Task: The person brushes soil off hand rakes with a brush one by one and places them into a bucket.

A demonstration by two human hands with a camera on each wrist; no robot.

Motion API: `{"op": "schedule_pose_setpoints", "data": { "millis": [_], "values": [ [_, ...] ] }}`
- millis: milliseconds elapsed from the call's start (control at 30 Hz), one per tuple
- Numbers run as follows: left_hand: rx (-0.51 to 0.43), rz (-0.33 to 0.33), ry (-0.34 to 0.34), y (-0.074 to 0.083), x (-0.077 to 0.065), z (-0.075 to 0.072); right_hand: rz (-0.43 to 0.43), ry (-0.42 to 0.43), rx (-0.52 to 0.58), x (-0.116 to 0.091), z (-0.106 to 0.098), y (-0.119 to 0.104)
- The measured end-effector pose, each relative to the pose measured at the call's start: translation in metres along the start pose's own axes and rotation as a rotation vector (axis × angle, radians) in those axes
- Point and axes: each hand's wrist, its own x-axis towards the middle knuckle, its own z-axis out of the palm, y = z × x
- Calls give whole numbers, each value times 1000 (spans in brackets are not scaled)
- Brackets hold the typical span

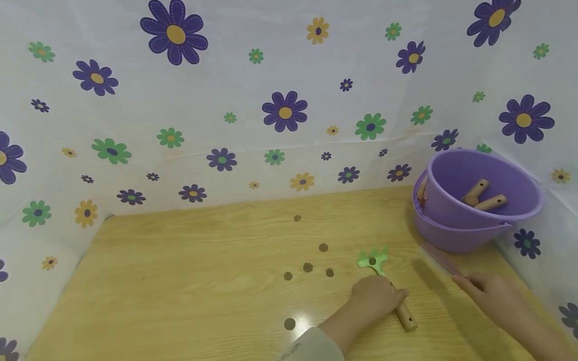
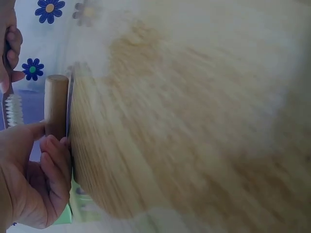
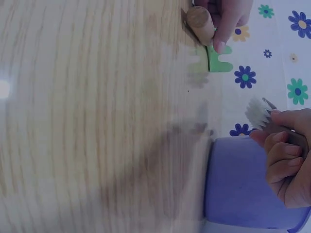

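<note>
My left hand [image 1: 375,296] grips the wooden handle [image 1: 405,315] of a small rake, its light green toothed head [image 1: 381,257] at the table. The left wrist view shows thumb and fingers curled round that handle [image 2: 57,104]. Further right, my right hand [image 1: 503,301] holds a slim brush [image 1: 439,257] by its dark handle, over the table in front of the bucket. White bristles [image 3: 256,113] show on the brush in the right wrist view, with the fingers [image 3: 284,162] curled round its handle.
A purple bucket [image 1: 451,235] stands at the back right, with wooden-handled tools [image 1: 492,202] inside. Several small dark round pieces [image 1: 323,247] are scattered over the wooden table [image 1: 180,281]. A white flower-print sheet [image 1: 244,85] hangs behind and at both sides.
</note>
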Motion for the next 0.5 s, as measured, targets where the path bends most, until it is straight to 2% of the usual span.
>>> {"op": "schedule_pose_setpoints", "data": {
  "millis": [133,267,400,500],
  "values": [
    [-27,21,10,-1,1,3,6,-19,47,-1,3,0],
    [-54,22,20,0,0,4,-1,-13,41,0,4,-1],
    [11,12,23,1,-3,2,-4,0,29,1,3,-5],
    [102,3,12,1,-6,-1,-5,14,37,0,3,-8]
  ]
}}
